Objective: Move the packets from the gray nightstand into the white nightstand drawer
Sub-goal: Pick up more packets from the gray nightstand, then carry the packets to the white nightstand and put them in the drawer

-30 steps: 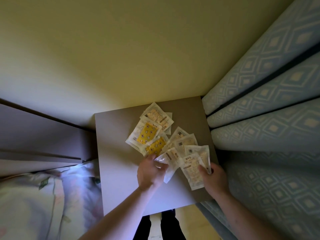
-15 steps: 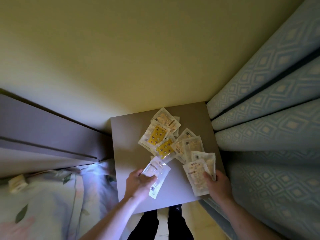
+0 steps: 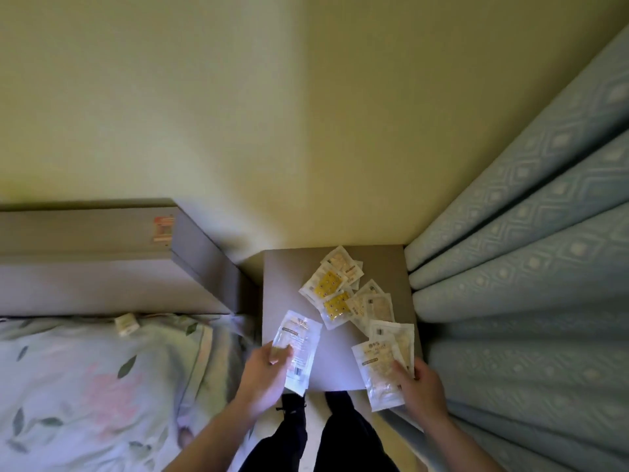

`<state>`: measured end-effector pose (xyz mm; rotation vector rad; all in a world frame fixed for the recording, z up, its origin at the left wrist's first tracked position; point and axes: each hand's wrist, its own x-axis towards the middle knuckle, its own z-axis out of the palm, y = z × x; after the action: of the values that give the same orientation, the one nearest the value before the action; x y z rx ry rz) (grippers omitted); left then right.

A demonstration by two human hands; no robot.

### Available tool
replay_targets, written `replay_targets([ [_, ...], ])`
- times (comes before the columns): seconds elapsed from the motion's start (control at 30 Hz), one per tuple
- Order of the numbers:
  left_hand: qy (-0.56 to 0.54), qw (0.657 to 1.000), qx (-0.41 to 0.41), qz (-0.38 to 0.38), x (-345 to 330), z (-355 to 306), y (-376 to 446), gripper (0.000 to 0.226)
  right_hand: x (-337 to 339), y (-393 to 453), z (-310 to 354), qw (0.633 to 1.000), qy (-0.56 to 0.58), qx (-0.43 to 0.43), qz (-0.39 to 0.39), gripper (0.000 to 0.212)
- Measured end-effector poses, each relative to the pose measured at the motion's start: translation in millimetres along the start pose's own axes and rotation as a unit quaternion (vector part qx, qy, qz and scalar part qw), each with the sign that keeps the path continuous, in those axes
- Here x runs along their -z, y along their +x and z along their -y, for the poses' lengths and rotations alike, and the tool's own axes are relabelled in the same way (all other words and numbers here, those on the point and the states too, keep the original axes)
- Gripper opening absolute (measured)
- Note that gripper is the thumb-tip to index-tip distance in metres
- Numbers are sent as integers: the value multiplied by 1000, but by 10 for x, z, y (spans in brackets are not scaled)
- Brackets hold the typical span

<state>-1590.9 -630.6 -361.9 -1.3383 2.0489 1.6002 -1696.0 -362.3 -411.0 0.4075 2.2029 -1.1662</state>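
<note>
The gray nightstand [image 3: 289,287] stands against the wall between a bed and a curtain. Several clear packets lie on its right half, among them two with yellow contents [image 3: 328,284]. My left hand [image 3: 265,373] grips one clear packet [image 3: 299,349] over the nightstand's front left edge. My right hand [image 3: 420,386] holds another clear packet [image 3: 379,373] at the front right corner, with a further packet [image 3: 396,335] just behind it. No white nightstand is in view.
A bed with a floral cover [image 3: 95,386] and a gray headboard [image 3: 102,267] lies to the left. Blue patterned curtains [image 3: 527,267] hang close on the right. My dark trouser legs [image 3: 320,434] stand in front of the nightstand.
My left hand has pulled one packet out of the pile toward the front left edge. The view has swung left, showing more of the bed. My right hand keeps its packet.
</note>
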Motion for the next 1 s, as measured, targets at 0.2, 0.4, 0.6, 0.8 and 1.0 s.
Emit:
replay_targets([
  [0.2,27,999,-12,-28,76,-95,-414,21,209,-23,210,999,-8,35,40,5],
  [0.4,13,994,-31,-102,-102,-128,-885,24,373,31,441,990,-18,86,107,6],
  [0.6,-25,982,-24,-187,-235,-45,-1393,32,433,-91,546,976,-49,128,169,4],
  [0.8,-57,960,33,-274,-105,285,-2052,19,242,-514,694,944,-95,172,267,8],
  [1.0,-141,923,72,-351,-70,926,-2949,22,-162,-1186,586,884,-148,233,378,12],
])
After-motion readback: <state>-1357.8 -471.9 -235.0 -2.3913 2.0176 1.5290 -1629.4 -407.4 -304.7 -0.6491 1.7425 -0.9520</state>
